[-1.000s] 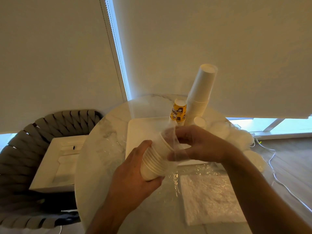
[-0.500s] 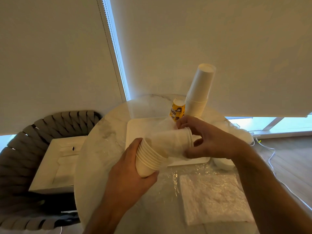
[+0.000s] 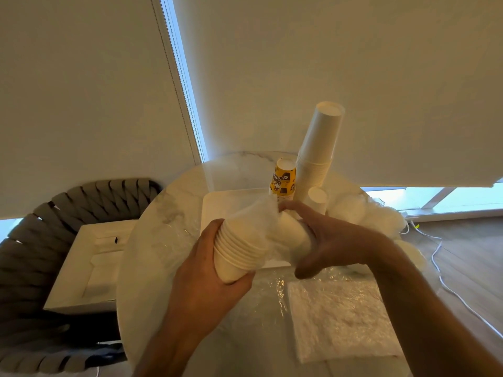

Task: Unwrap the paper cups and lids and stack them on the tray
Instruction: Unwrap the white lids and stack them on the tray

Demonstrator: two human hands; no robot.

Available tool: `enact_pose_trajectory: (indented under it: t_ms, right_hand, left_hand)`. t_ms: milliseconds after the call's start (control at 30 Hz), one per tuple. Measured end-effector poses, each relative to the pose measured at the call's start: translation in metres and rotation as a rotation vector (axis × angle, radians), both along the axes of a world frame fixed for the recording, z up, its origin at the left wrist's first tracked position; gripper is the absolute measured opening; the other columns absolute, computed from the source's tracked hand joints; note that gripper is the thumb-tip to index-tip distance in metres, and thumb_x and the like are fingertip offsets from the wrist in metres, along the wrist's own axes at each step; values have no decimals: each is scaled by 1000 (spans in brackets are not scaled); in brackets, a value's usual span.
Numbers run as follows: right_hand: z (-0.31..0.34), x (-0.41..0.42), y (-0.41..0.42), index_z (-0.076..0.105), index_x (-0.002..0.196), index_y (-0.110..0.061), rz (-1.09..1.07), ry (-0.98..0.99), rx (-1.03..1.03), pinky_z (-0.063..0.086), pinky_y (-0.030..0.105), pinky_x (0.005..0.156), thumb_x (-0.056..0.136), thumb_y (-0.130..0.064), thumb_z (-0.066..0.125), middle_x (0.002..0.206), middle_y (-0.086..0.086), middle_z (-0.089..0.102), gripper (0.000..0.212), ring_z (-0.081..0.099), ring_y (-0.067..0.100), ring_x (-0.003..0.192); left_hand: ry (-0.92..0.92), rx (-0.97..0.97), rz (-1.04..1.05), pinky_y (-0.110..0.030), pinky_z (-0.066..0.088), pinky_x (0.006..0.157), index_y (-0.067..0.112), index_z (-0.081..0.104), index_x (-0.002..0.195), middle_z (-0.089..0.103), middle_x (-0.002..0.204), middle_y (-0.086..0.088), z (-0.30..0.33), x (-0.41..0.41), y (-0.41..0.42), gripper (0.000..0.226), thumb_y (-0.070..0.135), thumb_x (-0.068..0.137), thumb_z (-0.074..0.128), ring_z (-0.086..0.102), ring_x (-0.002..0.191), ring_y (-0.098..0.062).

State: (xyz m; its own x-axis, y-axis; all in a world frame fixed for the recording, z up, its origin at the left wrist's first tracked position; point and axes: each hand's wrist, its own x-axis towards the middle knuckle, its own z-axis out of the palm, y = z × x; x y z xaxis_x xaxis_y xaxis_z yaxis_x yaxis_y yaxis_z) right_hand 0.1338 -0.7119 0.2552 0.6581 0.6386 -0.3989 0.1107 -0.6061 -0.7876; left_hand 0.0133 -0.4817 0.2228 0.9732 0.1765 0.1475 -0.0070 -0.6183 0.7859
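While both hands grip, cup stack (image 3: 239,251) lies sideways (rims rightward).

White cup stack (image 3: 317,151), yellow printed cup (image 3: 284,178), white tray (image 3: 223,206)

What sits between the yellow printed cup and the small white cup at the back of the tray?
In the head view, the tall stack of white paper cups stands between the yellow printed cup and the small white cup on the tray.
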Motion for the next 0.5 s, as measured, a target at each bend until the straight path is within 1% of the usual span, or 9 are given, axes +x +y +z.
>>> enact_pose_trajectory:
  t_ms: [100,167,233,300,333,367,433,467,500]
  right_hand:
    - [-11,3,-6,31,132,-57,-59,-15,33,63,35,81,66,-13,93,132,-10,43,101,54,20,112]
    - [-17,6,-10,30,131,-52,-154,-21,82,62,30,73,70,-10,90,129,-10,42,95,56,20,107]
    - [-23,11,-16,27,133,-47,-247,-30,156,61,31,75,80,-10,82,129,-4,46,85,58,20,106]
    - [-25,15,-23,27,134,-45,-361,0,248,58,34,84,86,-11,73,126,1,51,74,59,21,106]
    - [-26,18,-26,27,133,-44,-419,10,286,58,34,83,88,-8,71,123,3,54,73,60,24,105]
    - [-27,21,-29,27,134,-42,-470,2,308,58,32,79,87,-5,72,119,4,57,74,61,24,103]
    - [-26,26,-32,29,137,-37,-540,-77,303,54,25,70,81,-7,80,114,-2,59,82,63,18,97]
    - [-25,29,-33,33,135,-34,-567,-125,295,52,24,68,77,-9,83,111,-5,58,80,62,15,95]
    - [-25,32,-34,40,130,-33,-594,-158,296,49,23,67,75,-11,85,108,-8,58,74,61,13,94]
  left_hand:
    - [-7,-7,8,-40,55,84,50,36,131,60,116,24,-1,0,0,86,46,62,87,61,100,-4]
    - [-8,-20,10,-40,55,84,50,36,132,60,116,23,-1,-1,0,85,51,61,83,61,100,-4]
    - [-4,-27,9,-40,56,83,50,36,132,60,115,23,-1,-1,0,84,54,60,79,61,99,-4]
    - [2,-24,3,-41,56,82,50,37,131,60,114,23,-2,-2,0,83,50,61,83,61,98,-4]
    - [6,-22,0,-42,56,82,49,38,130,60,113,23,-3,-2,0,83,48,62,85,62,97,-5]
    - [8,-21,-1,-42,56,81,49,38,130,60,113,23,-3,-2,0,83,45,62,87,62,97,-4]
    - [6,-16,-1,-40,56,81,51,37,128,60,112,24,-4,-3,0,83,43,63,88,61,96,-3]
    - [3,-15,-1,-39,56,81,52,37,127,60,112,24,-4,-3,0,83,43,63,88,61,96,-2]
    - [2,-14,0,-39,55,80,54,36,126,59,111,25,-5,-3,0,82,43,63,88,61,96,-2]
